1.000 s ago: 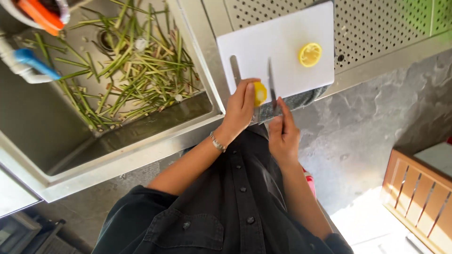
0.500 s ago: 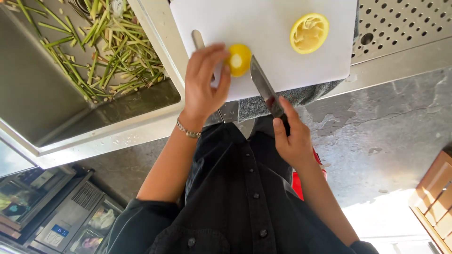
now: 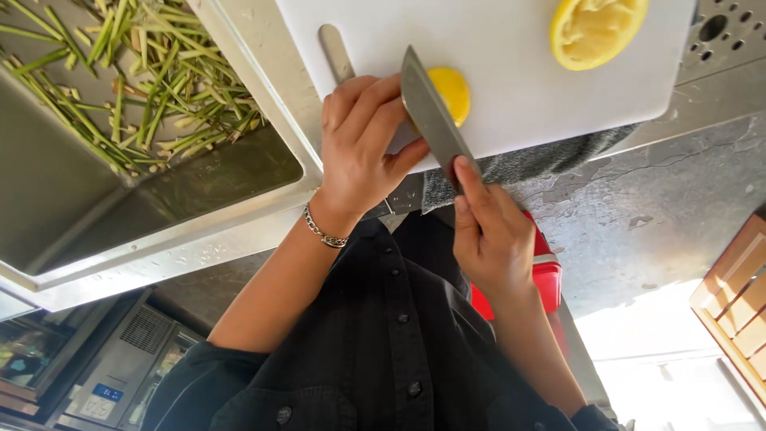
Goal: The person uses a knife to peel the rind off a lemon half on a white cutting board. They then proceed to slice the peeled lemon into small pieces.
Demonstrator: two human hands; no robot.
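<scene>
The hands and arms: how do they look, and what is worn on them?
Both hands are bare, with no gloves: left hand, right hand. A silver chain bracelet circles the left wrist. The black button-up shirt has its dark sleeves pushed up near the elbows, so the forearms are uncovered. No rings are visible.

There is one view only, from a camera on the person's head, looking steeply down over their own chest and arms. It sits close: the near edge of the white cutting board (image 3: 511, 96) fills the top, the steel sink (image 3: 159, 199) the upper left corner, floor below.
</scene>
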